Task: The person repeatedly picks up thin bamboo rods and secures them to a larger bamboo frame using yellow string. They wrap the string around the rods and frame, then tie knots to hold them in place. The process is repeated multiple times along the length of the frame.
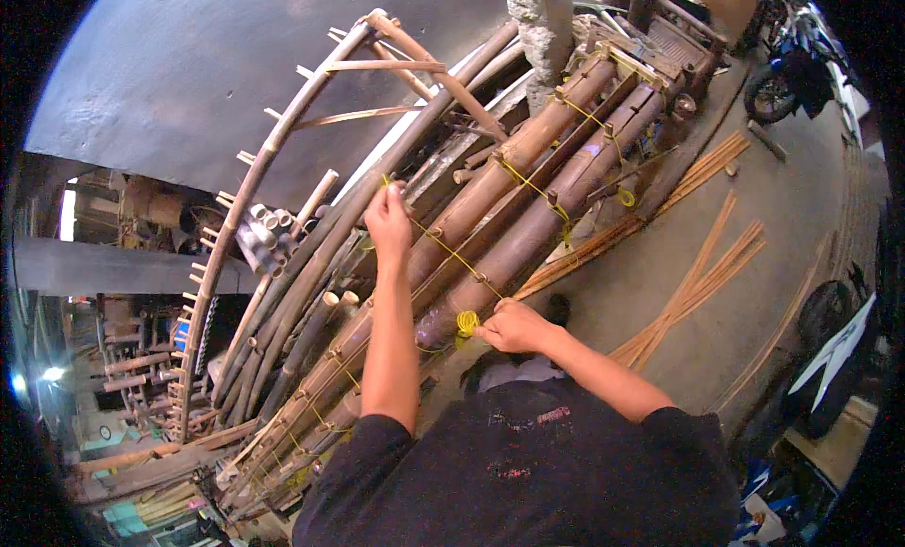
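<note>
Thick brown bamboo poles [514, 242] lie side by side, running from the lower left to the upper right. Across them stretches a thin yellow cord [452, 255], between my two hands. My left hand [387, 217], raised on the far side of the poles, is closed on one end of the cord, and a short tip sticks up above the fingers. On the near side, my right hand [514, 327] pinches the cord beside a small yellow coil [468, 323]. Short pegs stand along the poles, with more yellow cord tied around them farther up and farther down.
Long thin bamboo strips [693, 283] lie crossed on the concrete floor to the right. A curved bamboo frame with pegs [255, 174] leans at the left, near stacked poles [311, 264]. A rough pillar [540, 38] rises behind. Motorbikes [782, 85] stand at the right.
</note>
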